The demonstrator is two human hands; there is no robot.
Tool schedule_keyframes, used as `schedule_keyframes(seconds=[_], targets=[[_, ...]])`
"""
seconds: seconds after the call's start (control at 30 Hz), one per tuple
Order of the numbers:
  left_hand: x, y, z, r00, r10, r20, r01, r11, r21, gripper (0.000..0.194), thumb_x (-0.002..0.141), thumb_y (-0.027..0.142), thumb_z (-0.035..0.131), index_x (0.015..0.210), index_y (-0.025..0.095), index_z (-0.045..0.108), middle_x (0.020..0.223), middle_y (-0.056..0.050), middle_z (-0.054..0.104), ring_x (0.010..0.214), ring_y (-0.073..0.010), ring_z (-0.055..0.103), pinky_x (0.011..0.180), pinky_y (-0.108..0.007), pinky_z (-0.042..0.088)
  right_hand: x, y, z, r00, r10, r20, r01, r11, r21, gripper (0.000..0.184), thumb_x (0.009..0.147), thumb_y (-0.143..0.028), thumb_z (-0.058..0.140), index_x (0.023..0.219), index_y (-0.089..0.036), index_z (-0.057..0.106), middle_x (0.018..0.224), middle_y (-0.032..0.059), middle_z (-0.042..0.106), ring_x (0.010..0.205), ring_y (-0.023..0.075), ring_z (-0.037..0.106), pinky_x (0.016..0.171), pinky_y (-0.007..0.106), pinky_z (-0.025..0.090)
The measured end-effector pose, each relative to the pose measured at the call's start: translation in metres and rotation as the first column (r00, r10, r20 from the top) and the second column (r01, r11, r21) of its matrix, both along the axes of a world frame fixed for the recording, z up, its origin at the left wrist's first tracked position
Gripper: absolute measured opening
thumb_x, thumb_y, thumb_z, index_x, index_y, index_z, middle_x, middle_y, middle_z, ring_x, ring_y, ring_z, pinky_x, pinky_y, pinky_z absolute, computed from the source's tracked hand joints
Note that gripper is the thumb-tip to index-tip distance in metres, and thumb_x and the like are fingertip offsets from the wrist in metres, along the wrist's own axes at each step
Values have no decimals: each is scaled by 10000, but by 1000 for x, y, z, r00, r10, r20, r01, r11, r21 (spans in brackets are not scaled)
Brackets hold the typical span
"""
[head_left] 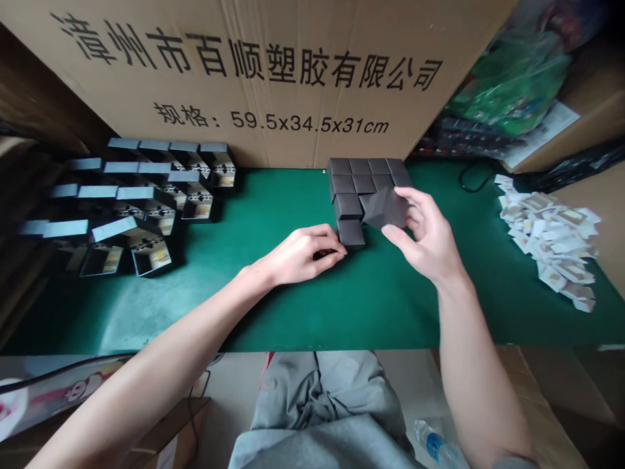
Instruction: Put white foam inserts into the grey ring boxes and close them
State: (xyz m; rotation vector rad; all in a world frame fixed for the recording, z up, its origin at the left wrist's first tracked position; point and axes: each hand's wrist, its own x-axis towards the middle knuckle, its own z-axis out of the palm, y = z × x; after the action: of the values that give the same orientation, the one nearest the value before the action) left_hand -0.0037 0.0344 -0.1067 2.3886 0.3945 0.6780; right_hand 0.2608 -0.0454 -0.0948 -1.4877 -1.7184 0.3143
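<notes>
My right hand point(426, 231) holds a small black box point(385, 210) between thumb and fingers, tilted and a little blurred. It is above the right front of a block of closed black boxes point(354, 176) packed in rows on the green table. One closed black box point(350, 233) sits at the near left end of that block. My left hand point(310, 253) lies low over the table, fingers loosely bent, with its fingertips at the near left corner of this box. No object shows in the left hand.
At left, several black boxes with raised lids point(151, 251) stand in rows. A large cardboard carton point(273, 78) rises along the back. White folded pieces point(551, 241) form a pile at right, near a green plastic bag point(512, 85). The green table point(303, 319) ends at my lap.
</notes>
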Motion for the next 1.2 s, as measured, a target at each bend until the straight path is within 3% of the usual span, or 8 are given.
schedule_keyframes(seconds=[0.1, 0.23, 0.4, 0.53, 0.73, 1.03, 1.2], targets=[[0, 0, -2, 1000, -2, -4, 2, 1000, 12, 250, 1047, 291, 570, 1056, 171, 789, 1034, -86, 736, 928, -180, 720, 875, -304, 569, 10, -21, 0, 995, 11, 96, -2, 995, -97, 525, 952, -382, 668, 1451, -262, 558, 1401, 124, 619, 1053, 261, 701, 835, 388, 655], [1, 2, -5, 1000, 9, -8, -9, 999, 45, 273, 1056, 304, 545, 1046, 166, 781, 1067, -101, 719, 1001, -202, 703, 933, -329, 565, 9, -29, -9, 970, 24, 242, 3, 994, -111, 495, 969, -301, 619, 1459, -238, 580, 1427, 138, 594, 1047, 250, 690, 867, 398, 650], [1, 4, -5, 1000, 25, -16, -25, 999, 33, 289, 1071, 321, 508, 1057, 172, 755, 1151, -120, 703, 1075, -220, 693, 1011, -367, 557, -2, -25, -18, 957, -32, 289, 37, 999, -12, 353, 1032, -274, 530, 1350, -233, 677, 1444, 162, 573, 1016, 251, 723, 884, 444, 651], [1, 4, -8, 997, 75, -18, -74, 997, 21, 271, 1064, 367, 536, 1091, 163, 711, 1210, -136, 665, 1115, -227, 684, 1038, -374, 554, -7, -23, -23, 950, -65, 306, 52, 997, 50, 341, 1026, -333, 598, 1338, -226, 682, 1408, 171, 597, 1081, 290, 718, 837, 452, 663], [2, 3, -12, 993, 119, -21, -119, 993, 11, 282, 1041, 423, 592, 1141, 170, 666, 1358, -160, 625, 1211, -255, 676, 1062, -406, 558, -10, -18, -28, 941, -124, 316, 84, 987, 136, 312, 1021, -359, 632, 1296, -226, 695, 1324, 152, 656, 1103, 289, 720, 889, 459, 670], [18, -1, -17, 956, 291, 26, -290, 956, -32, 265, 974, 433, 697, 1008, 182, 619, 1147, -96, 669, 953, -207, 683, 848, -360, 588, -13, -12, -34, 930, -173, 325, 111, 974, 199, 282, 1018, -341, 639, 1280, -253, 696, 1273, 129, 682, 1208, 306, 688, 1043, 480, 603], [20, -1, -17, 935, 352, 51, -347, 935, -75, 304, 919, 438, 767, 939, 190, 593, 1132, -106, 699, 992, -234, 707, 882, -384, 601, -16, -12, -37, 890, -267, 369, 198, 956, 215, 408, 997, -443, 673, 1366, -269, 661, 1398, 165, 624, 1315, 360, 606, 1076, 564, 548]])
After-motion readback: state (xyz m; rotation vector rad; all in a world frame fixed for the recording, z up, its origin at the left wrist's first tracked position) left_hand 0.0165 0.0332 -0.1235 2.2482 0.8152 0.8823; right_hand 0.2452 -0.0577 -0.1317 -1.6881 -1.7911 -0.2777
